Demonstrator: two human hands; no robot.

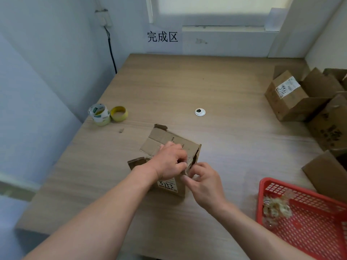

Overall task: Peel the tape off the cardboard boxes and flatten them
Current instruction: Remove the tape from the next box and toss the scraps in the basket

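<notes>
Cardboard box (165,139) is sitting on the table (187,81), near the middle of its front edge, with its flaps partly open. Both hands are gripping it: the left hand (170,162) is curling its fingers over the box's upper right edge, while the right hand (204,182) is pinching that same edge just beside it, though whether it is catching tape or cardboard cannot be told. More boxes (289,98) are standing at the table's right side, a red basket (309,226) holding tape scraps (276,207) is lying near the right hand, and tape rolls (108,114) are sitting far left.
</notes>
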